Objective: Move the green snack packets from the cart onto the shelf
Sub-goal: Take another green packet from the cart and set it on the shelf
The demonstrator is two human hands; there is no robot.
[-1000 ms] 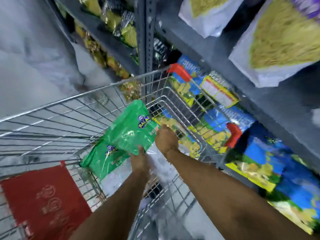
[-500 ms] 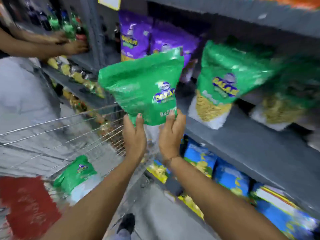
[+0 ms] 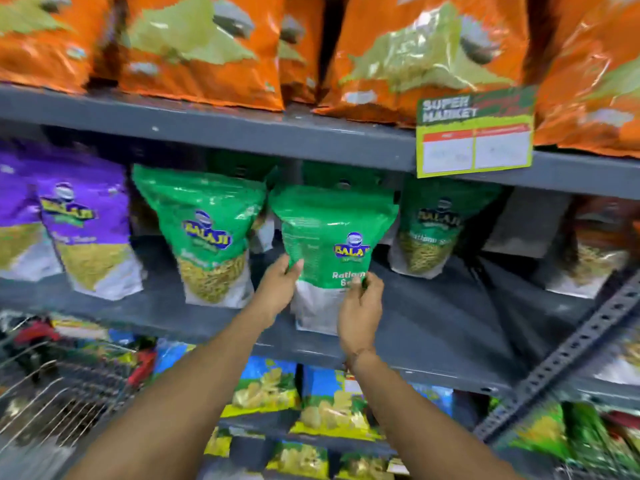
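Note:
A green snack packet [image 3: 329, 233] stands upright on the grey middle shelf [image 3: 450, 327], between two other green packets, one to its left [image 3: 207, 230] and one to its right [image 3: 433, 230]. My left hand [image 3: 277, 289] grips its lower left edge. My right hand [image 3: 360, 306] pinches its lower right front. More green packets show dimly behind it. The wire cart [image 3: 52, 393] is at the lower left; its inside is blurred and no green packet can be made out there.
Purple packets [image 3: 69, 220] stand at the shelf's left end. Orange bags [image 3: 207, 46] fill the shelf above, with a supermarket price tag [image 3: 474, 133] on its edge. Blue and yellow snack bags [image 3: 311, 403] fill the lower shelves. A perforated metal brace [image 3: 571, 351] slants at right.
Both hands lifted the green packet out of the cart, carried it up and forward, and now hold it standing on the middle shelf. The view has swung up from the cart to the shelves.

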